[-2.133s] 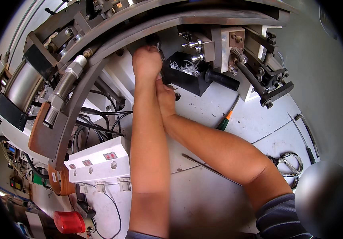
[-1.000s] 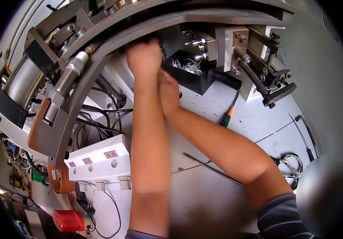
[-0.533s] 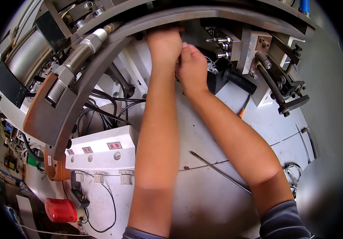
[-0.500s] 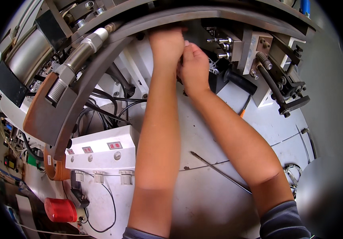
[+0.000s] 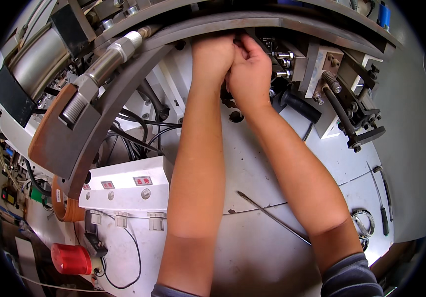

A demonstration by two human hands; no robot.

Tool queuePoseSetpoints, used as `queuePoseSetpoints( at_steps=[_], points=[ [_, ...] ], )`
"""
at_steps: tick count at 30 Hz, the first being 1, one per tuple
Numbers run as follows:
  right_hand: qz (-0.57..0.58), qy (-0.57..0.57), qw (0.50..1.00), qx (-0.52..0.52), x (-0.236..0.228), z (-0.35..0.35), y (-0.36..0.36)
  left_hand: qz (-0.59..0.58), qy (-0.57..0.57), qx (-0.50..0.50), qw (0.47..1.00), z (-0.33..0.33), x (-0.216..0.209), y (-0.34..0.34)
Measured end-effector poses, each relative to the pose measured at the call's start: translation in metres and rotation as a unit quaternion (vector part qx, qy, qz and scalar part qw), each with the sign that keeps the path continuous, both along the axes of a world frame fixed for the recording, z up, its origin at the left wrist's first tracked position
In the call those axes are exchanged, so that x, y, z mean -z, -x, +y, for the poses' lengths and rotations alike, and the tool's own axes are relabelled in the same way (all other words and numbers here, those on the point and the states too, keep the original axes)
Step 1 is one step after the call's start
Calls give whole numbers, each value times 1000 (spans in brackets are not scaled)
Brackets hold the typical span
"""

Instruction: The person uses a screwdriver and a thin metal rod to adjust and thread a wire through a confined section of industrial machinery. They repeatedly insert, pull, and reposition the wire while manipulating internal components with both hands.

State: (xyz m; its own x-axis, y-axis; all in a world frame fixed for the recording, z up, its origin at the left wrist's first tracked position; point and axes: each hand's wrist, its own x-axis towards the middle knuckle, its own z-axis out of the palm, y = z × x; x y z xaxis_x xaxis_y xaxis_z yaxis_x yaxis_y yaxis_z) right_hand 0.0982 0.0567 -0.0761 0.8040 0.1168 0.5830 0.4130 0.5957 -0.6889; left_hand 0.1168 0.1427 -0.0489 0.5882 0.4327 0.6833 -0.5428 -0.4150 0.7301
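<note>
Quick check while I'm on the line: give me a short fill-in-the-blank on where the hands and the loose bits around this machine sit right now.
1. The left hand and right hand are pressed together under the curved steel ____.
2. The beacon lamp at the lower left is coloured ____.
3. The thin metal rod lies on the white table, passing under the ____ forearm.
4. The control box sits beside the ____ forearm.

Missing words: arch; red; right; left
</note>
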Motion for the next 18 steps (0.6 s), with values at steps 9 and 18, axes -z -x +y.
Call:
queuePoseSetpoints(
  at_steps=[9, 18],
  points=[
    [17, 13, 999, -48, -9, -5, 4, -19, 25, -12, 999, -1, -5, 7],
    [33, 60, 996, -65, -12, -12, 5, 20, -22, -105, 994, -6, -9, 12]
  ],
)
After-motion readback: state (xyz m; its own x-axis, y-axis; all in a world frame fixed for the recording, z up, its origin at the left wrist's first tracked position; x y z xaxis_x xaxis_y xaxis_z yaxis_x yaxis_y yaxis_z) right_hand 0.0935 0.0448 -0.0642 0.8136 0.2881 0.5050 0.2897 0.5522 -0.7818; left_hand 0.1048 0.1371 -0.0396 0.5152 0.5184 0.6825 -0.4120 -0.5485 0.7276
